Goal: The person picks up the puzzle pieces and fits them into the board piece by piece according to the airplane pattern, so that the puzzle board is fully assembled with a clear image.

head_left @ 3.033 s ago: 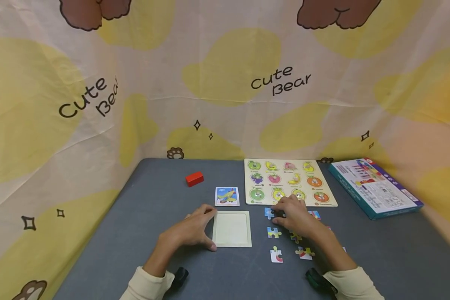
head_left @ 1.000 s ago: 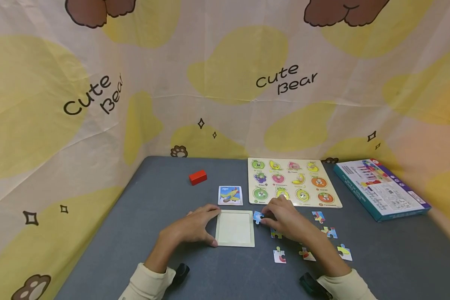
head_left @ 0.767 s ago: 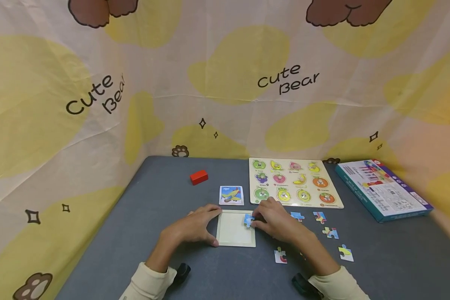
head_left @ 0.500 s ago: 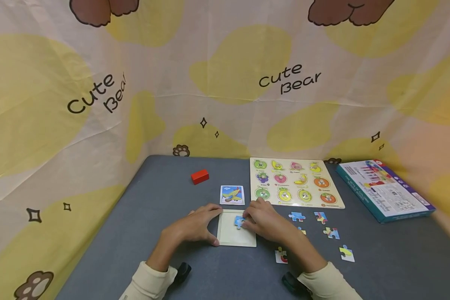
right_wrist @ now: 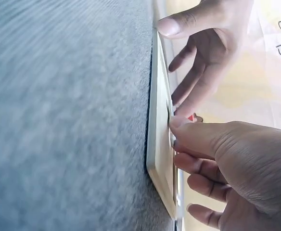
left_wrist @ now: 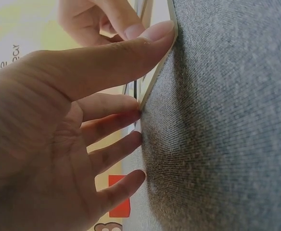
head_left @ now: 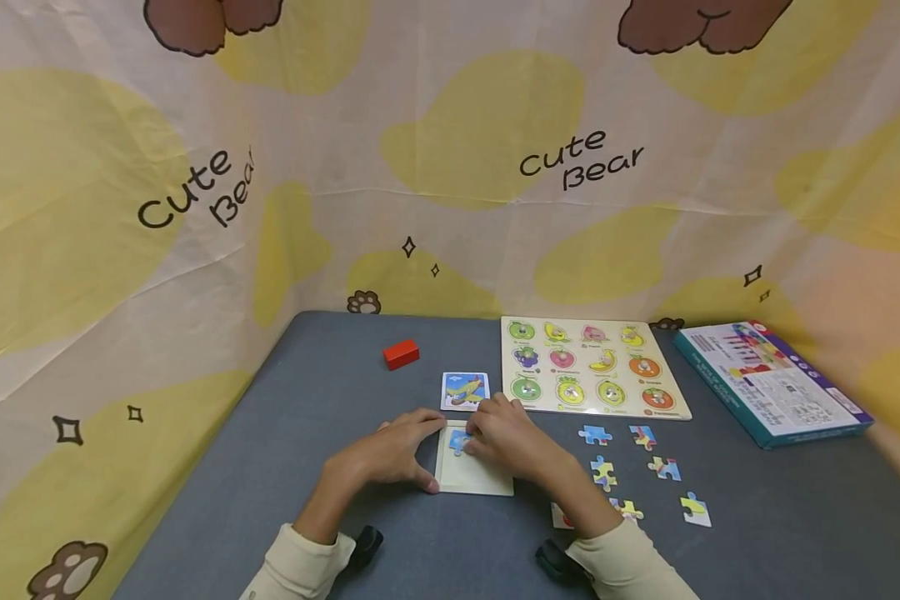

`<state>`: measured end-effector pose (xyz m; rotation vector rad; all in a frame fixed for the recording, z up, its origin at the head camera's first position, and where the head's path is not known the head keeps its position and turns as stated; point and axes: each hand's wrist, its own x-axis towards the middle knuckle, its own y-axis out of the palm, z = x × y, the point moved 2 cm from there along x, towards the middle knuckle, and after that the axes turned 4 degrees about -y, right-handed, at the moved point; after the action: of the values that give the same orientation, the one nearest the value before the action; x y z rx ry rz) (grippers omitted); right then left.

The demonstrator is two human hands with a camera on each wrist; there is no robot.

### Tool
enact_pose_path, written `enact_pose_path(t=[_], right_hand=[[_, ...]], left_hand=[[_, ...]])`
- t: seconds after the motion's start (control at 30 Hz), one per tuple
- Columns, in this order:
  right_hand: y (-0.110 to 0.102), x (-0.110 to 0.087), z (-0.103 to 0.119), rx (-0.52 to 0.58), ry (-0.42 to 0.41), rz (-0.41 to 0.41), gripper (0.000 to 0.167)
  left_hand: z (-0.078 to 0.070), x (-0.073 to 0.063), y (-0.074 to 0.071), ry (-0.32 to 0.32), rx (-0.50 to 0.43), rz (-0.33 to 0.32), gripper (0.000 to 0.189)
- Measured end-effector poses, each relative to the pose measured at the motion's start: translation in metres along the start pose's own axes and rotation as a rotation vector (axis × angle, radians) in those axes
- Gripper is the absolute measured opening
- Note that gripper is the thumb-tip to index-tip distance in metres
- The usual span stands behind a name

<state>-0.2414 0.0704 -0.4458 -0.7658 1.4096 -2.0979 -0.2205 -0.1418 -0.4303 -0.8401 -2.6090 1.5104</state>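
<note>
In the head view, a small cream puzzle tray (head_left: 480,478) lies flat on the table. My left hand (head_left: 392,450) steadies its left side, thumb at the near corner and index finger at the far one; the left wrist view shows the thumb (left_wrist: 155,36) on the tray's edge. Between thumb and index finger, my right hand (head_left: 516,440) pinches a blue jigsaw piece (head_left: 457,442) over the tray's far left part. Those fingertips partly hide the piece, and I cannot tell whether it touches the tray floor. A picture card (head_left: 465,391) with a yellow airplane lies just beyond the tray.
Several loose jigsaw pieces, one a blue piece (head_left: 595,434), lie right of the tray; the right forearm partly covers some. Behind them is a fruit board (head_left: 622,404), with a teal-edged box (head_left: 776,383) to its right. A red block (head_left: 401,355) sits at the back left.
My right hand has picked up the blue jigsaw piece from the loose ones and carried it left over the tray. The left hand has stayed at the tray's left side.
</note>
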Motion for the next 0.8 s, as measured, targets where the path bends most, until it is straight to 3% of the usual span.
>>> enact_pose_path(t=[0.53,0.8], right_hand=[[0.001,0.0095,0.0051,-0.035,0.044,-0.083,0.016],[0.001,0.0107,0.0056,-0.035,0.053,-0.088,0.018]], left_hand=[[-0.0006,0.002,0.0001,-0.014,-0.005,-0.001,0.088],[-0.0037,0.0006,0.0007,0.062,-0.012,-0.027,0.081]])
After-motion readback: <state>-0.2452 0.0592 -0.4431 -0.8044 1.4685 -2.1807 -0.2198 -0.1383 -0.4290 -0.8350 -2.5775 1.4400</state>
